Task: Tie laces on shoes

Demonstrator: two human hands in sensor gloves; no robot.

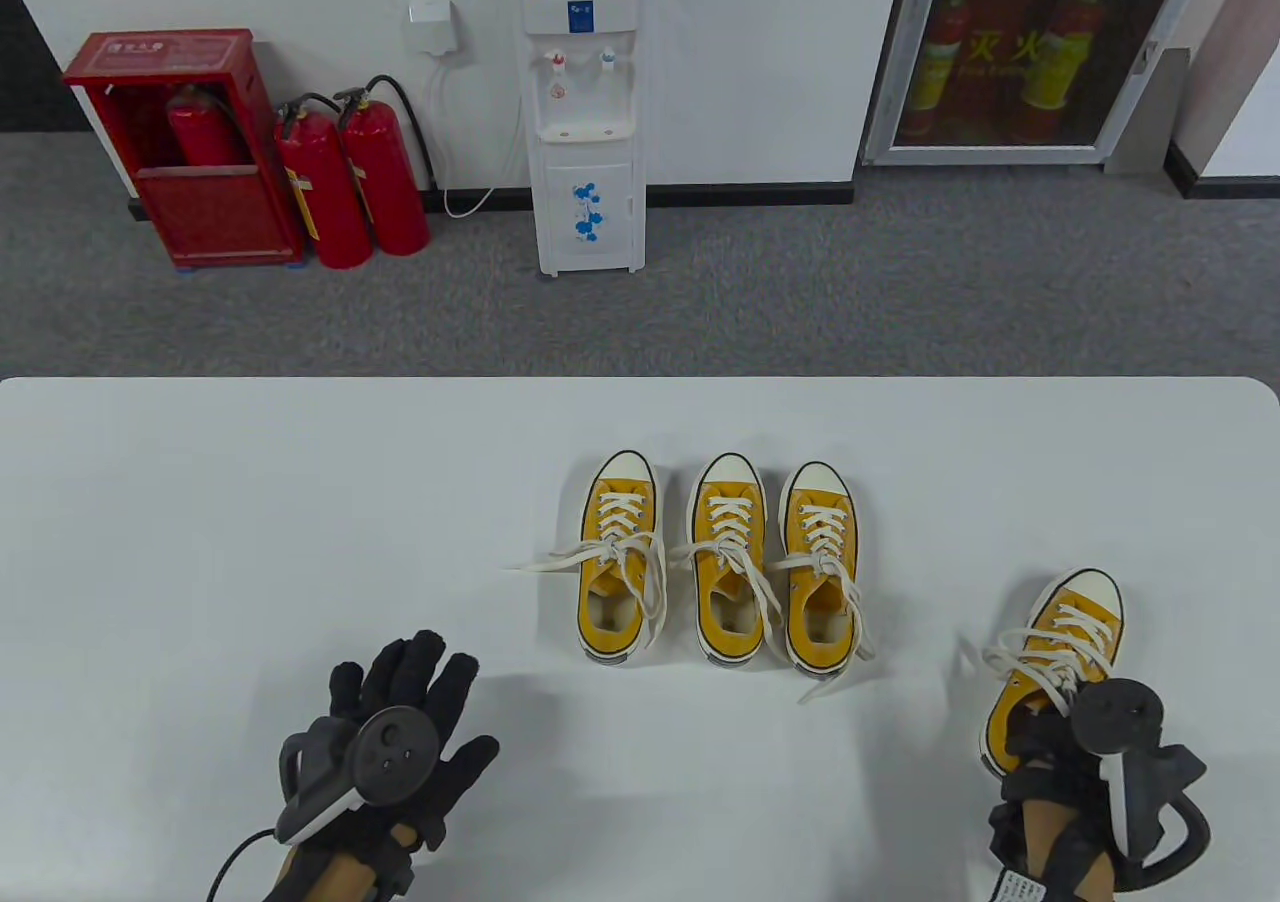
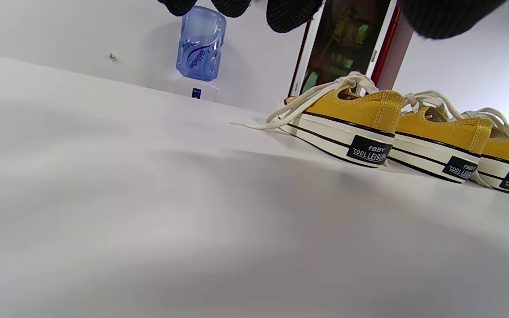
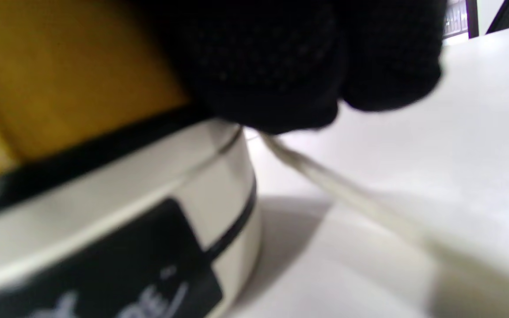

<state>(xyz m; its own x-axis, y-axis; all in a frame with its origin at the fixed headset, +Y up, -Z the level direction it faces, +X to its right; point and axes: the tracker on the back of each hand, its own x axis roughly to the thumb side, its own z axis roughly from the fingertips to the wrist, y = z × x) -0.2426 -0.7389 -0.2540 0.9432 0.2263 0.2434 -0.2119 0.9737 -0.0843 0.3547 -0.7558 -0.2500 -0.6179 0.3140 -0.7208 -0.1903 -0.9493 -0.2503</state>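
Gripping the heel end of a yellow shoe, the right hand has its fingers curled over the shoe's back rim, as the right wrist view shows close up and blurred. This shoe sits at the table's near right, toe pointing away and tilted slightly rightward, well apart from the other three. It has a cream rubber toe cap, a cream sole with a thin black stripe, a black label at the heel, and cream laces lying loose across the tongue, one end trailing off to the left onto the table.

Three matching shoes stand side by side mid-table, toes pointing away: a left one, a middle one and a right one. Their laces are threaded through the eyelets, with loose ends spilling over the sides onto the table. The heel labels read "COOL LEISURE" in the left wrist view.

The left hand lies at the near left, fingers straight and spread, holding nothing, well apart from every shoe.
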